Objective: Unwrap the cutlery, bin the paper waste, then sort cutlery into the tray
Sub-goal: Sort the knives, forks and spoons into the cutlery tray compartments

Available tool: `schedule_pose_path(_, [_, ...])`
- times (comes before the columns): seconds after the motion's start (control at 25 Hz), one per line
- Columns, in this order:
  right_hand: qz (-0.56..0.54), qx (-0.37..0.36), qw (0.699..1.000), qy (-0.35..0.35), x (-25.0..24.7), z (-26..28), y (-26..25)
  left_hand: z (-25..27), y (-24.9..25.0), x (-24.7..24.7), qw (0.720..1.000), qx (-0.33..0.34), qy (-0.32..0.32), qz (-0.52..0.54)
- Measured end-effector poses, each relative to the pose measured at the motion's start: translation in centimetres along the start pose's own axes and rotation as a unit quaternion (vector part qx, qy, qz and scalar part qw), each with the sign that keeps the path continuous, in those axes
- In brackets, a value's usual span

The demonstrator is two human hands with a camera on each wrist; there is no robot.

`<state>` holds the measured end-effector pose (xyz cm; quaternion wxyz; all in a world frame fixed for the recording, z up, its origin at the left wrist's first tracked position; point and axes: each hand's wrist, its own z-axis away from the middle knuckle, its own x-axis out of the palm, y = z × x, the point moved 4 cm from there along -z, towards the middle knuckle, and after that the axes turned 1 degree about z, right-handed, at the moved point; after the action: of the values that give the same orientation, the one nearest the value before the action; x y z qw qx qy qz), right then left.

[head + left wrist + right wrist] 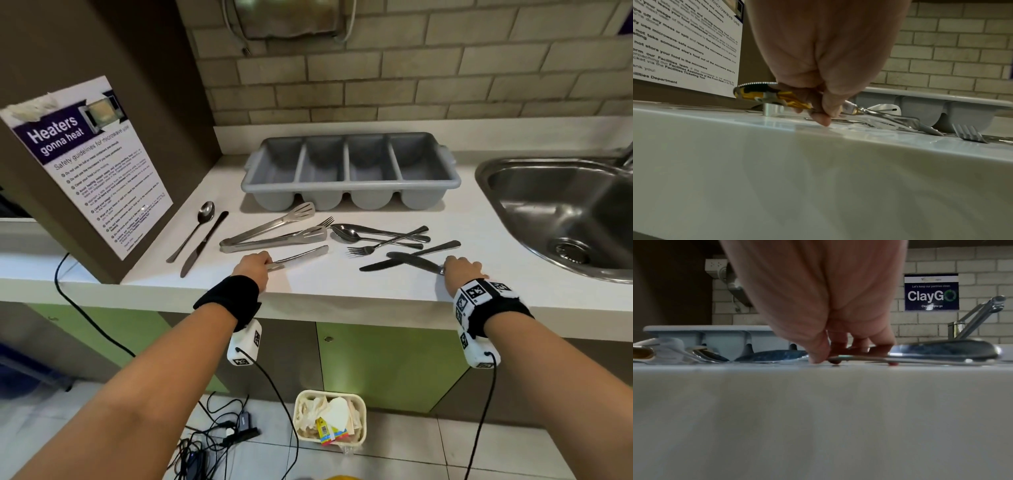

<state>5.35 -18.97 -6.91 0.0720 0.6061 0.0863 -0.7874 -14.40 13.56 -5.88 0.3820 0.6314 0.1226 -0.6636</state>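
An empty grey four-compartment tray [349, 186] stands at the back of the white counter [342, 287]. Unwrapped cutlery lies in front of it: tongs [274, 233], spoons and forks [376, 236], and a spoon and knife [205, 236] off to the left. My left hand [267, 265] pinches a table knife [301, 256] near the front edge; in the left wrist view the serrated end of this knife [764, 92] is tilted up off the counter. My right hand [445, 269] pinches the end of a dark knife [411, 260], which lies flat across another knife [442, 246]. The right wrist view shows my fingertips [818, 356] on the dark knife [851, 358].
A steel sink [565, 212] is set into the counter at the right. A brown panel with a microwave poster [89, 161] stands at the left. On the floor below, a cream bin [330, 419] holds crumpled paper, beside a tangle of cables [219, 435].
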Motion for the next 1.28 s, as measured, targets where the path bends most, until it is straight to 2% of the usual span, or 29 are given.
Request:
schedule_pose_path(0.2, [-0.010,-0.050,0.998,0.029,-0.3,1.1,-0.3,1.2,-1.0,-0.4,0.981,0.012,0.033,0.189])
schedule_pose_path(0.32, [-0.085,-0.089,0.989,0.079,-2.2,1.9,-0.9,1.4,-0.2,-0.9,0.942,0.012,0.061,0.329])
schedule_pose_path(0.4, [-0.171,-0.133,0.967,0.137,-4.4,2.8,-2.9,1.1,1.5,-1.6,0.917,0.029,0.067,0.393])
schedule_pose_path(0.52, [-0.307,-0.190,0.920,0.153,-7.3,4.8,-8.4,0.5,5.5,-3.1,0.878,0.074,0.012,0.474])
schedule_pose_path(0.64, [-0.412,-0.237,0.876,0.083,-8.0,6.0,-15.3,-0.4,8.0,-4.1,0.849,0.089,-0.059,0.518])
schedule_pose_path(0.76, [-0.458,-0.253,0.851,0.044,-7.7,5.6,-21.0,-2.0,8.3,-4.9,0.828,0.092,-0.114,0.541])
schedule_pose_path(0.88, [-0.502,-0.225,0.835,0.033,-7.7,4.2,-24.4,-4.1,7.5,-6.0,0.849,0.113,-0.092,0.507])
schedule_pose_path(1.0, [-0.510,-0.202,0.835,0.046,-8.1,2.9,-26.4,-5.7,6.5,-7.1,0.847,0.148,-0.086,0.503])
schedule_pose_path(1.12, [-0.558,-0.170,0.811,0.041,-8.4,1.8,-27.9,-7.2,5.8,-7.9,0.853,0.172,-0.101,0.483])
schedule_pose_path(1.16, [-0.555,-0.163,0.814,0.045,-8.5,1.5,-28.4,-7.8,5.6,-8.0,0.854,0.174,-0.108,0.478])
schedule_pose_path(1.28, [-0.496,-0.165,0.848,0.083,-9.2,0.5,-29.6,-9.6,5.1,-8.0,0.857,0.161,-0.123,0.474])
